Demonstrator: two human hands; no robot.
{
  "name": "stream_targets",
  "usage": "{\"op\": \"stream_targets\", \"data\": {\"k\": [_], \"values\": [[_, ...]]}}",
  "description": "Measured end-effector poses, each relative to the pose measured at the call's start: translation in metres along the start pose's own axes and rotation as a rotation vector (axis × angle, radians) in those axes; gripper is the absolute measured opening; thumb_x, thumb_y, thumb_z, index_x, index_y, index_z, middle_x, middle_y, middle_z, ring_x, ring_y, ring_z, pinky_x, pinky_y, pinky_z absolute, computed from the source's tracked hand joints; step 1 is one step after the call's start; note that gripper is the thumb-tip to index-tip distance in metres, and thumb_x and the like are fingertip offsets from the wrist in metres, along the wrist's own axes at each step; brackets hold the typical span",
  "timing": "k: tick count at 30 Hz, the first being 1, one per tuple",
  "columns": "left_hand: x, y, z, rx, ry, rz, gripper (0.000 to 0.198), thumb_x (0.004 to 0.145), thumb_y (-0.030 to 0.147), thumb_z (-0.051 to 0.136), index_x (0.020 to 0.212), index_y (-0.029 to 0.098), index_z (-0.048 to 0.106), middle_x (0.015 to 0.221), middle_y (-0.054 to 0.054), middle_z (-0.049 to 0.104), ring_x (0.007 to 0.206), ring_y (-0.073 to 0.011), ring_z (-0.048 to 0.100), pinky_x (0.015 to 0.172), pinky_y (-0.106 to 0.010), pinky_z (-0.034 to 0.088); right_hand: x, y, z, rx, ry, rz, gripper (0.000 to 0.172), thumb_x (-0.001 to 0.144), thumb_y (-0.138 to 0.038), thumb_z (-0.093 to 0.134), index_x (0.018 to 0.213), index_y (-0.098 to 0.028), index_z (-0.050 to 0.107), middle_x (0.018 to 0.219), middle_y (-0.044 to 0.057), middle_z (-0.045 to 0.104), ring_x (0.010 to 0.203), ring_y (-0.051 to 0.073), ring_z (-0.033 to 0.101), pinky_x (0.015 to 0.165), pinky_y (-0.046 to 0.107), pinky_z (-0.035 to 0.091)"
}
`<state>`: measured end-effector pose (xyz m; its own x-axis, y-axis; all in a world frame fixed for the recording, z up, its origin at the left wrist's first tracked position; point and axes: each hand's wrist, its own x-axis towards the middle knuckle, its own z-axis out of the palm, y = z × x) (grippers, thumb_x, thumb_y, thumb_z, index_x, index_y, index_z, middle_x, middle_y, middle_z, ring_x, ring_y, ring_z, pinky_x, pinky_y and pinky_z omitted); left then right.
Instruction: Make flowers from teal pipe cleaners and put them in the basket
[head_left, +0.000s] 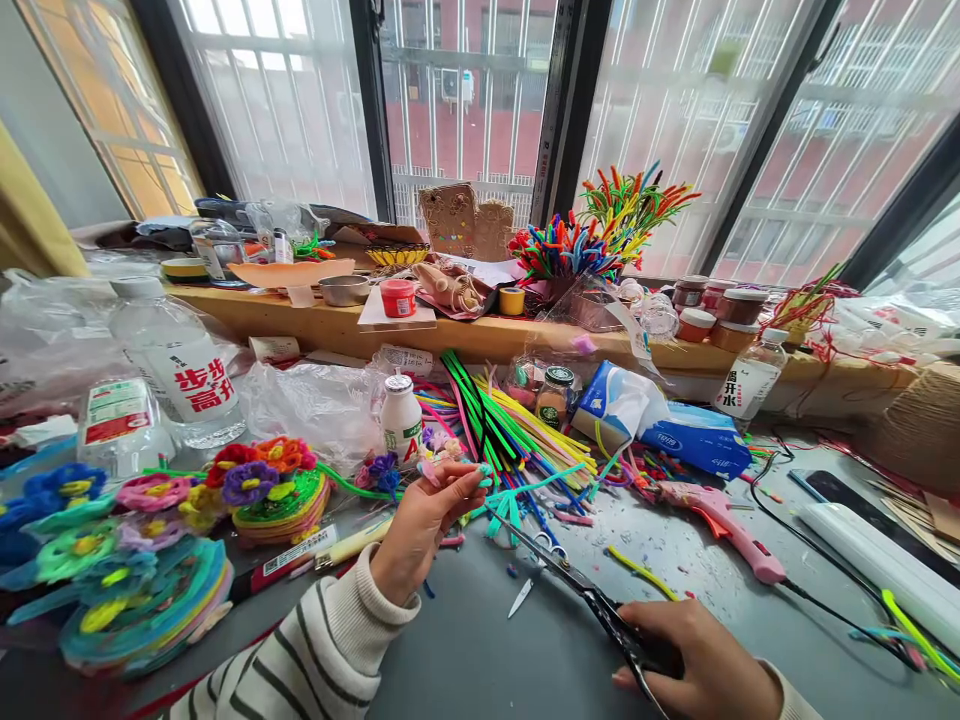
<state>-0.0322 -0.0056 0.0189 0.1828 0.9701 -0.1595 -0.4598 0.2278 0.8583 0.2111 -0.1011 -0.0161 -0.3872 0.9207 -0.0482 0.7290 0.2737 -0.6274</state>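
Note:
My left hand (427, 520) is closed, with thumb and forefinger pinching a small turquoise pipe-cleaner piece (485, 476); a bit of pink shows by the fingers. My right hand (694, 650) is wrapped round the black handles of a long pair of scissors (592, 595). Its blades point up and left, their tips near the pinched piece. Beneath the tips lies a bunch of turquoise pipe cleaners (510, 512). A smaller pair of scissors (527, 585) rests on the grey table (480, 660) below the long blades.
Pipe-cleaner flowers (251, 482) crowd the left side. A bundle of coloured pipe cleaners (517, 420) lies at the back, near a white bottle (402, 412) and a tissue pack (690, 437). On the right are a pink glue gun (727, 530) with its cord and a white box (877, 560).

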Motion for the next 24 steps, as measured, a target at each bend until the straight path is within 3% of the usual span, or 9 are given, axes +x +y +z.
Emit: {"op": "stream_targets", "data": {"k": [4,9,11,14,18,21,24], "values": [[-0.001,-0.003,0.002,0.041,-0.029,-0.066,0.014,0.052,0.014,0.066,0.066,0.014,0.062,0.059,0.003,0.059,0.060,-0.0066,0.056,0.063,-0.016,0.045,-0.001,-0.003,-0.001,-0.042,-0.022,0.000,0.032,0.059,-0.039,0.058,0.085,-0.019,0.059,0.067,0.005,0.058,0.058,0.016,0.049,0.052,0.024,0.035],[-0.003,-0.002,0.007,0.135,0.019,-0.112,0.015,0.047,0.015,0.069,0.060,0.013,0.061,0.057,0.002,0.061,0.057,-0.0085,0.056,0.061,-0.018,0.044,0.001,-0.020,-0.016,-0.064,-0.114,-0.037,0.031,0.061,-0.038,0.057,0.086,-0.020,0.060,0.074,0.006,0.057,0.062,0.017,0.052,0.054,0.025,0.040],[-0.005,-0.002,0.009,0.169,-0.010,-0.127,0.015,0.047,0.017,0.069,0.058,0.013,0.060,0.055,0.001,0.061,0.056,-0.0102,0.056,0.059,-0.020,0.043,0.006,-0.027,-0.022,-0.010,-0.069,-0.078,0.026,0.064,-0.038,0.054,0.081,-0.019,0.060,0.074,0.006,0.057,0.062,0.015,0.052,0.056,0.024,0.041],[-0.007,-0.004,0.011,0.214,-0.119,-0.145,0.017,0.047,0.020,0.069,0.057,0.012,0.058,0.051,0.000,0.060,0.053,-0.0112,0.056,0.055,-0.021,0.041,0.019,-0.039,-0.026,0.114,0.106,-0.096,0.024,0.068,-0.036,0.052,0.081,-0.017,0.058,0.070,0.005,0.056,0.061,0.013,0.052,0.057,0.024,0.044],[-0.007,-0.008,0.010,0.253,-0.244,-0.113,0.019,0.049,0.021,0.068,0.057,0.012,0.053,0.049,0.002,0.057,0.050,-0.0101,0.054,0.050,-0.020,0.040,0.045,-0.049,-0.019,0.342,0.342,-0.107,0.037,0.063,-0.034,0.058,0.094,-0.015,0.051,0.078,0.005,0.054,0.069,0.014,0.053,0.061,0.026,0.048],[-0.005,-0.009,0.008,0.241,-0.281,-0.129,0.025,0.049,0.019,0.068,0.064,0.014,0.048,0.049,0.003,0.057,0.050,-0.0107,0.055,0.049,-0.020,0.041,0.064,-0.054,-0.011,0.461,0.344,-0.173,0.045,0.060,-0.033,0.061,0.100,-0.016,0.048,0.082,0.005,0.053,0.070,0.013,0.053,0.060,0.025,0.050],[-0.004,-0.010,0.006,0.247,-0.316,-0.152,0.032,0.050,0.019,0.067,0.073,0.016,0.044,0.049,0.003,0.057,0.049,-0.0114,0.056,0.050,-0.023,0.042,0.076,-0.059,-0.005,0.448,0.281,-0.258,0.040,0.061,-0.034,0.059,0.097,-0.018,0.052,0.081,0.003,0.051,0.068,0.012,0.053,0.060,0.024,0.050]]}}
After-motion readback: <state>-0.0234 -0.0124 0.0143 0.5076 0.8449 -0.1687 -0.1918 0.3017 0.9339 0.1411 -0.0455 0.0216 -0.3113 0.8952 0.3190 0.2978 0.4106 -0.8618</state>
